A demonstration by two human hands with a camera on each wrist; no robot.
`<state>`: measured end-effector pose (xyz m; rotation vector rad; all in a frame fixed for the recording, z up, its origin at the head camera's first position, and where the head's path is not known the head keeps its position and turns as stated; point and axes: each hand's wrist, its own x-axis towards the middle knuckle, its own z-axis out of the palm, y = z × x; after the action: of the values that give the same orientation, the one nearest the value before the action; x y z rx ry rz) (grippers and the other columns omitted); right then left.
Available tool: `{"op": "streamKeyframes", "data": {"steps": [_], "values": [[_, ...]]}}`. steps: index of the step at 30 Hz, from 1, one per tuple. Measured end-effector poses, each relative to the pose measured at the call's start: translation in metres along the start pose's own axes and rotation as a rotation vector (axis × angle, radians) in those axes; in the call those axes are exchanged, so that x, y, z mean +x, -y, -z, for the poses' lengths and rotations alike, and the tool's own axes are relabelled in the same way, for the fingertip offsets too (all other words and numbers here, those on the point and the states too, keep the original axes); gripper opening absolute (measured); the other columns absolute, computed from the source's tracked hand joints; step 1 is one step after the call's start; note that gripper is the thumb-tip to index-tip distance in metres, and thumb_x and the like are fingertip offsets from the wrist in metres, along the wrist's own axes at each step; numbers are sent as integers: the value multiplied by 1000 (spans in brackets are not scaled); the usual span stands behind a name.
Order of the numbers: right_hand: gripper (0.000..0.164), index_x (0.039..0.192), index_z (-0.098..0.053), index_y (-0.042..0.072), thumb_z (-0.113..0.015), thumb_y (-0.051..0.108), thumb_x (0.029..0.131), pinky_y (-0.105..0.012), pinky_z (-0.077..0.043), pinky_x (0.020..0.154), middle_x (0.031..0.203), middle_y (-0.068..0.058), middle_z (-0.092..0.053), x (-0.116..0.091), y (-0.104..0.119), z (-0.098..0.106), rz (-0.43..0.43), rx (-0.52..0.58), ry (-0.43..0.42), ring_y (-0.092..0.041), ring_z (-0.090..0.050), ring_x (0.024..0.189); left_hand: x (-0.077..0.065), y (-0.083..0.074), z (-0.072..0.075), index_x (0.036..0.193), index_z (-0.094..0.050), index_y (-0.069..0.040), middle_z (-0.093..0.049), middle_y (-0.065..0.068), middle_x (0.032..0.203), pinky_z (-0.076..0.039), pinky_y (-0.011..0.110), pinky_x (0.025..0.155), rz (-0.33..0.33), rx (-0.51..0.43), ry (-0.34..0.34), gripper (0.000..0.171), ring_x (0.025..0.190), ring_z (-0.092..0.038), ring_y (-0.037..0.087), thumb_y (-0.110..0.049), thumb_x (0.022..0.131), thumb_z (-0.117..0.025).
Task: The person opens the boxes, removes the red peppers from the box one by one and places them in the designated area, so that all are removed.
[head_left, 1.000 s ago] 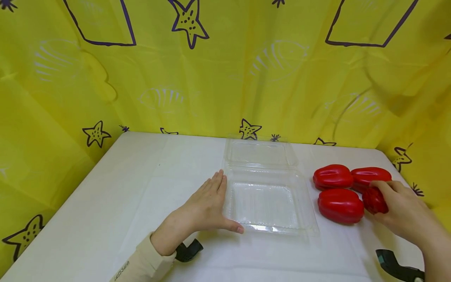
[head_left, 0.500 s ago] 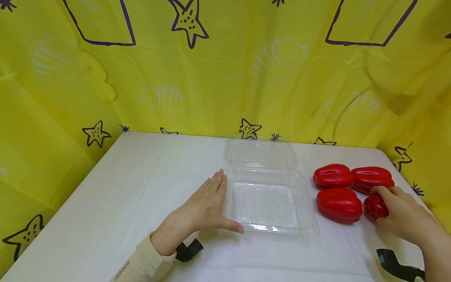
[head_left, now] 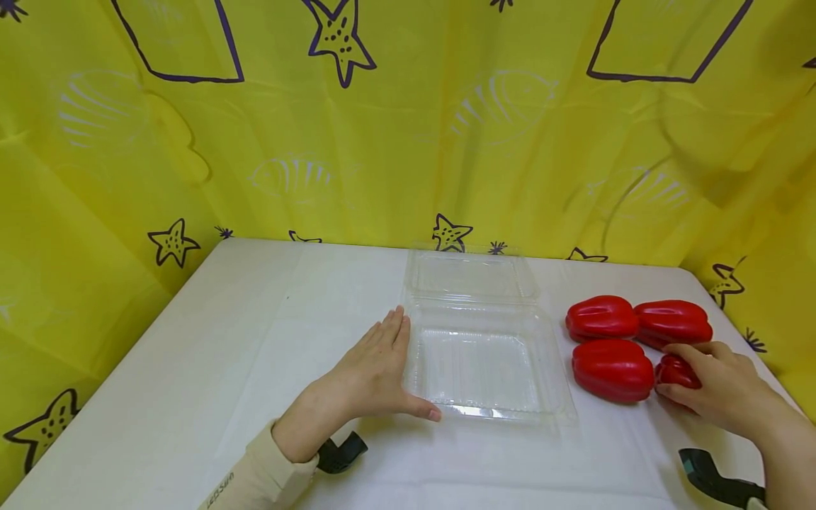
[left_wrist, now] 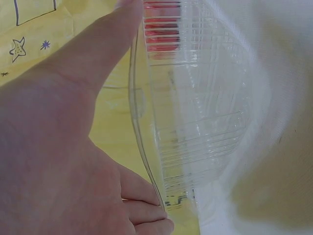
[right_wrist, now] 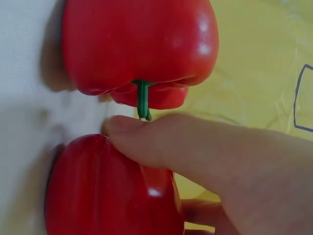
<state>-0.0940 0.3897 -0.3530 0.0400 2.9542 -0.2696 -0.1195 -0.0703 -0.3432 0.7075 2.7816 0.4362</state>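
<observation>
A clear plastic clamshell container (head_left: pixel 478 372) lies on the white table, its lid (head_left: pixel 472 276) folded back flat. Beside its left edge my left hand (head_left: pixel 366 375) rests with straight fingers, the thumb at the near left corner. The left wrist view has the container's rim (left_wrist: pixel 142 142) between thumb and fingers. At the right, my right hand (head_left: pixel 733 386) grips a red bell pepper (head_left: pixel 676 373), which stays low among the others. In the right wrist view the thumb lies across that pepper (right_wrist: pixel 107 191); another pepper (right_wrist: pixel 139 44) with a green stem is just beyond.
Three more red bell peppers sit close around the gripped one: a front left pepper (head_left: pixel 613 370), a back left pepper (head_left: pixel 602 318) and a back right pepper (head_left: pixel 674 322). A yellow patterned curtain (head_left: pixel 408 142) encloses the table (head_left: pixel 287 340) behind and at both sides.
My right hand has shifted slightly nearer, and the gripped bell pepper has turned a little. Neighbouring peppers have moved slightly. The left hand and container stay put.
</observation>
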Motion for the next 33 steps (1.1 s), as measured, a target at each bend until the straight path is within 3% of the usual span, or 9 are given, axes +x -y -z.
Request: {"op": "streamKeyframes", "data": {"steps": [4, 11, 21, 27, 33], "values": [[63, 124, -53, -12, -80, 23, 79, -66, -50, 72, 115, -46, -40, -2, 6, 5, 20, -16, -22, -61, -36, 98, 0, 0, 0, 156, -13, 5, -5, 20, 166, -12, 45, 127, 2, -4, -1, 138, 155, -8, 31, -76, 63, -76], [61, 119, -59, -11, -84, 16, 70, -66, -52, 71, 116, -45, -46, 2, 5, 4, 56, -34, -75, -59, -45, 93, 0, 0, 0, 156, -14, 5, -6, 20, 166, -13, 46, 127, -2, 2, -3, 139, 155, -8, 31, -77, 63, -75], [56, 116, -60, -9, -83, 14, 69, -73, -46, 75, 119, -43, -43, 1, 7, 4, 46, -39, -109, -62, -39, 97, 0, 0, 1, 156, -13, 6, -6, 20, 166, -14, 46, 127, -3, -1, -3, 139, 155, -8, 31, -77, 63, -75], [56, 113, -59, -7, -85, 15, 69, -69, -48, 71, 116, -44, -44, 1, 8, 4, 34, -20, -101, -62, -39, 95, 0, 0, 1, 156, -14, 5, -6, 19, 166, -13, 46, 127, 4, -10, 3, 138, 155, -8, 31, -76, 63, -76], [55, 114, -60, -5, -83, 11, 68, -72, -47, 75, 118, -41, -44, 2, 9, 4, 56, -30, -129, -62, -39, 97, 0, 0, 1, 156, -14, 4, -4, 19, 167, -12, 45, 127, 7, -14, 9, 138, 155, -7, 31, -76, 63, -76]]}}
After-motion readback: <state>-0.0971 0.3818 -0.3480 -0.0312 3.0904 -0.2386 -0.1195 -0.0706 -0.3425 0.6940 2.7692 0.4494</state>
